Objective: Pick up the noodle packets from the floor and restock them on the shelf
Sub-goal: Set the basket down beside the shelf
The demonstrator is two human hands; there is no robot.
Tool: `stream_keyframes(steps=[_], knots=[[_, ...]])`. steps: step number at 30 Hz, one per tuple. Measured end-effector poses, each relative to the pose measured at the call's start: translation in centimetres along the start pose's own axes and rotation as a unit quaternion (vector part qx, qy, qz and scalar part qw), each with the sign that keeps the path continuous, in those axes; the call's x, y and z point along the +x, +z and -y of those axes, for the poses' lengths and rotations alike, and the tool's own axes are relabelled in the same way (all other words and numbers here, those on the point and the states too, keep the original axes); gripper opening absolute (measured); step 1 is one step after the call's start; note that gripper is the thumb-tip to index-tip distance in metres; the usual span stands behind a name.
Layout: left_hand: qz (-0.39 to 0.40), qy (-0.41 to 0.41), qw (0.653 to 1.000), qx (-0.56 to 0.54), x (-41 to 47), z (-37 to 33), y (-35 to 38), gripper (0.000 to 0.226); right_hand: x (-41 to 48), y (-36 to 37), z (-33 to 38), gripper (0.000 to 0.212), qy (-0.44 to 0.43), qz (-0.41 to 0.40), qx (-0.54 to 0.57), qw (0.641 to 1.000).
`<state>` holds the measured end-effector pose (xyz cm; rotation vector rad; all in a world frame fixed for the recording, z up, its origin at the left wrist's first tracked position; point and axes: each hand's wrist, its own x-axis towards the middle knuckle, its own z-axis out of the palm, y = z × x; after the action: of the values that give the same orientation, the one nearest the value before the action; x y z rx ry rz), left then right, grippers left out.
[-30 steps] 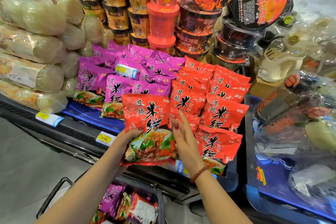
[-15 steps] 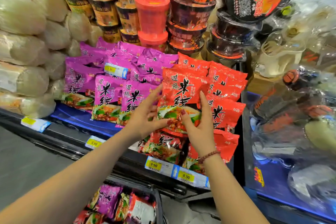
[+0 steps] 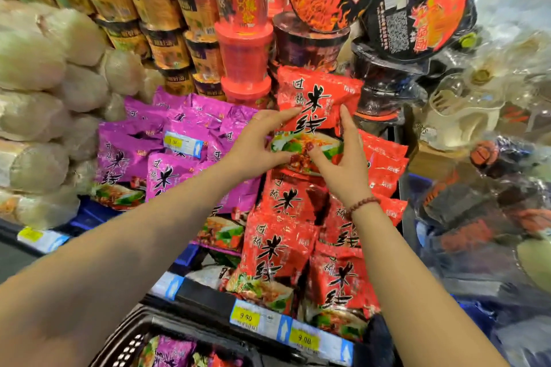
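Both of my hands hold one red noodle packet (image 3: 317, 101) upright at the back of the red stack on the shelf. My left hand (image 3: 256, 143) pinches its lower left edge between thumb and fingers. My right hand (image 3: 343, 158) pinches its lower right side, thumb on the front. Below it lie several more red noodle packets (image 3: 277, 250) in rows. Purple noodle packets (image 3: 167, 158) fill the shelf to the left. A black basket (image 3: 140, 334) at the bottom holds more purple and red packets.
Stacked noodle cups (image 3: 244, 39) and black bowls (image 3: 417, 9) stand right behind the held packet. Clear-wrapped noodle bundles (image 3: 32, 128) fill the left. Price tags (image 3: 247, 317) line the shelf edge. Plastic-bagged goods (image 3: 483, 188) crowd the right.
Both hands have carried the red packet up from the front of the shelf and further back, to the rear of the red stack against the cups.
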<state>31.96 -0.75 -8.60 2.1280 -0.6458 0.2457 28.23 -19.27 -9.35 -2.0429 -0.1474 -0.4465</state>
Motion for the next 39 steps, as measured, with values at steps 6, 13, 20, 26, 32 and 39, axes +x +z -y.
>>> stream_keyframes(steps=[6, 13, 20, 26, 32, 39], knots=[[-0.026, 0.023, 0.999, 0.037, 5.6, 1.8, 1.1, 0.092, 6.4, -1.2, -1.4, 0.097, -0.045, 0.023, -0.082, 0.995], [-0.030, 0.044, 0.996, 0.074, 10.1, 4.1, 4.3, 0.096, 9.2, -0.3, -4.3, 0.103, -0.017, -0.042, -0.111, 0.993], [0.008, -0.023, 0.994, 0.105, 9.9, 6.5, 6.3, 0.109, 9.8, 1.3, -7.4, 0.107, 0.041, 0.043, -0.168, 0.984], [0.031, -0.037, 0.992, 0.113, 10.1, 6.2, 6.1, 0.110, 10.0, 1.3, -7.4, 0.107, 0.071, 0.054, -0.180, 0.980], [0.045, -0.053, 0.987, 0.145, 8.4, 5.3, 4.1, 0.082, 7.7, -0.1, -4.4, 0.082, 0.027, -0.017, -0.371, 0.928], [0.016, 0.030, 0.979, 0.202, -0.3, 1.9, -1.4, 0.053, 1.4, 2.5, 1.2, 0.066, -0.123, 0.008, -0.337, 0.933]])
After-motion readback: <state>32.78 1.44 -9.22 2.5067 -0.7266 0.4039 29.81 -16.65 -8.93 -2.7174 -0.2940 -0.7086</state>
